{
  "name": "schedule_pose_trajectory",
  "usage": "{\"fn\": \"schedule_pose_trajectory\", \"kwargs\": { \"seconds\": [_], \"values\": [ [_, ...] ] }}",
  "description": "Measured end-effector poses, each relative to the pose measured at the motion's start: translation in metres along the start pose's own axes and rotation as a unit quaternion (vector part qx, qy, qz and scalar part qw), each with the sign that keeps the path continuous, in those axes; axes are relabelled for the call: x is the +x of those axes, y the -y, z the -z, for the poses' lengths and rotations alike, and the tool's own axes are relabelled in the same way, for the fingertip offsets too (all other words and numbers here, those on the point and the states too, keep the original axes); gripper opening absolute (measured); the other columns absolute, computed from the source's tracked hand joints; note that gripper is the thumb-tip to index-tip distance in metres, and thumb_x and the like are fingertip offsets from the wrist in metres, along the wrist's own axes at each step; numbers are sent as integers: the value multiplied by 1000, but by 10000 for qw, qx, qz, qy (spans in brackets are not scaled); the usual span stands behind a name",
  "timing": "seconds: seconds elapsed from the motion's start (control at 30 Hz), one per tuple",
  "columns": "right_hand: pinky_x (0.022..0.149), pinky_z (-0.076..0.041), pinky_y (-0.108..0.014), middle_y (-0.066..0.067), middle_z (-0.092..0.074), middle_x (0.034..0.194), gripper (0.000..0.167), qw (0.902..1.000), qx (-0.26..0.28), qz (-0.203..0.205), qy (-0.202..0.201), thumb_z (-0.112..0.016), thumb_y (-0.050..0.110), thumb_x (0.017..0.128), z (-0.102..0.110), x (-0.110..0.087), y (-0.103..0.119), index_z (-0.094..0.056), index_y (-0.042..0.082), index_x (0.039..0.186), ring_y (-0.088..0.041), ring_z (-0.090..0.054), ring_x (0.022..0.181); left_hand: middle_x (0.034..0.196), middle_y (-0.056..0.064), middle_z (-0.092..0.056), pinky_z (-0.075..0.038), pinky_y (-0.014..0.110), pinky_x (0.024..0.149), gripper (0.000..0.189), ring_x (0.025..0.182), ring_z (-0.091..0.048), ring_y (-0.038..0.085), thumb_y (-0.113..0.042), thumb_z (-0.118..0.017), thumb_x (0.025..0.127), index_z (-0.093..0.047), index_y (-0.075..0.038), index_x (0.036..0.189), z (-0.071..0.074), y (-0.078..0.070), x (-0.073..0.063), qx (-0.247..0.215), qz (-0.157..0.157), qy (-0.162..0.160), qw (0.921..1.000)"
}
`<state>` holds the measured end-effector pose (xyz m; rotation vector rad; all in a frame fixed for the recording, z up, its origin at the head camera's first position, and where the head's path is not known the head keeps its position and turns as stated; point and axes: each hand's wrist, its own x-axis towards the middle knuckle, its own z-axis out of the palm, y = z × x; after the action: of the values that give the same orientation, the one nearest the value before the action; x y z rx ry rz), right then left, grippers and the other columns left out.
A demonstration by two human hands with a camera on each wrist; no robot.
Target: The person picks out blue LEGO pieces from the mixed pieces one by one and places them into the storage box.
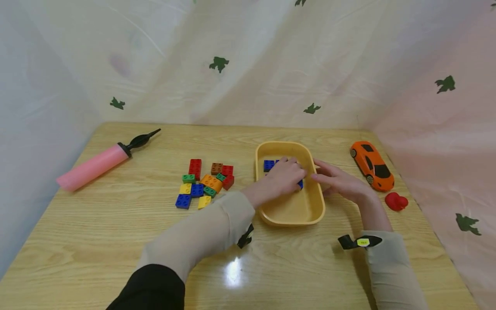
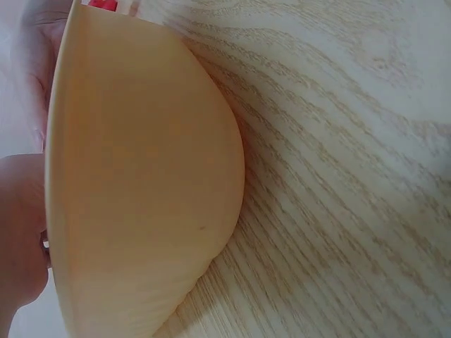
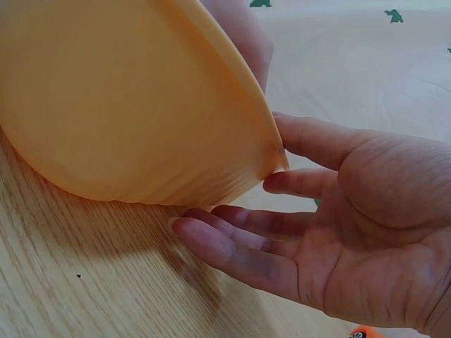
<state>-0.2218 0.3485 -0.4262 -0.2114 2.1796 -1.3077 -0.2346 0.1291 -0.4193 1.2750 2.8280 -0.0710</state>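
My left hand (image 1: 286, 175) reaches down into a yellow plastic tray (image 1: 291, 214), its fingers bent over blue building bricks (image 1: 269, 165). The back of the hand hides the fingertips and part of the bricks, so I cannot tell whether it grips one. A bit of blue brick shows just beneath the fingers. At the tray's right side is my right hand (image 3: 380, 211), with the thumb at the rim and fairly straight fingers (image 3: 239, 257) reaching along the outer wall. The left wrist view is mostly the tray's outer wall (image 2: 148, 162).
Left of the tray lies a cluster of red, orange, green, yellow, brown and blue bricks (image 1: 211, 183). A pink hand pump (image 1: 97, 167) rests at the far left. An orange toy car (image 1: 373, 165) and a small red object (image 1: 396, 201) sit near the right edge. Fabric hangs behind.
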Motion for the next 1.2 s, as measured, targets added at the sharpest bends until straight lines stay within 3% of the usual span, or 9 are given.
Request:
{"fn": "schedule_pose_trajectory", "kwargs": {
  "seconds": [0.27, 0.57, 0.8, 1.03, 1.2],
  "values": [
    [96, -60, -51, -21, -31, 166, 74, 10000, -19, -5, -27, -55, 41, 106, 0, -1, 2, -15, 27, 167, -45, -46, 142, 134, -3, -65, -47, 40, 110, 40, 128, -55, 18, -43, -68, 98, -66, -25, 133, 5, 2, -1, -79, 60, -132, 9999],
    [97, -59, -53, -22, -31, 165, 72, 10000, 4, -39, -13, -53, 38, 107, 0, 0, 2, -15, 26, 167, -46, -48, 141, 128, 0, -70, -48, 37, 108, 31, 123, -60, 20, -35, -65, 102, -71, -18, 128, 27, 28, -25, -985, 156, -807, 9917],
    [100, -57, -54, -20, -30, 167, 72, 9998, -90, -179, -63, -53, 40, 107, -2, -3, 2, -15, 29, 167, -45, -48, 141, 124, 4, -73, -50, 39, 107, 28, 119, -63, 24, -28, -65, 102, -72, -13, 125, 43, 64, -65, -1315, 126, -1339, 9822],
    [101, -57, -54, -21, -28, 168, 73, 9997, -98, -202, -84, -53, 40, 107, -2, -5, 2, -13, 28, 167, -45, -49, 140, 123, 9, -73, -53, 42, 105, 26, 119, -64, 28, -22, -68, 101, -74, -9, 122, 56, 105, -118, -1420, 338, -1531, 9774],
    [102, -56, -55, -20, -27, 168, 74, 9997, -138, -182, -99, -54, 41, 106, -2, -5, 3, -13, 28, 167, -45, -48, 142, 118, 10, -74, -54, 45, 101, 24, 114, -64, 30, -21, -68, 100, -74, -9, 119, 56, 122, -149, -1388, 484, -1608, 9760]
  ]
}}
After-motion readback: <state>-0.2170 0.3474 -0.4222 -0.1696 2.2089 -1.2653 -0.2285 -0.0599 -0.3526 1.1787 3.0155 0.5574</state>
